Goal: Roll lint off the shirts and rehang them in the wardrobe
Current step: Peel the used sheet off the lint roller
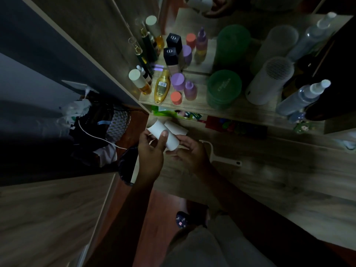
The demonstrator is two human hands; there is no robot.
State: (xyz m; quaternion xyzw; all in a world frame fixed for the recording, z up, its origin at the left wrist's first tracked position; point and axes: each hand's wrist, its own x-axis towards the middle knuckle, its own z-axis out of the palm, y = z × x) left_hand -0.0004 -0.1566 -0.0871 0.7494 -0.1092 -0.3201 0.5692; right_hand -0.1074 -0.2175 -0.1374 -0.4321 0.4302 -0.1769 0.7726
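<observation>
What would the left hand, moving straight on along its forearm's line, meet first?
Probably the shelf edge bearing the gold bottle, or the green packets beneath; depth is unclear. The left hand grips a white roll.

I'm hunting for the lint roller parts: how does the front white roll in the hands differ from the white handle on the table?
The front roll is a thick hollow tube; the handle is a thin bent stick. The front roll is held by the left hand and right hand; the handle lies flat on the table, untouched. Both are white.
</observation>
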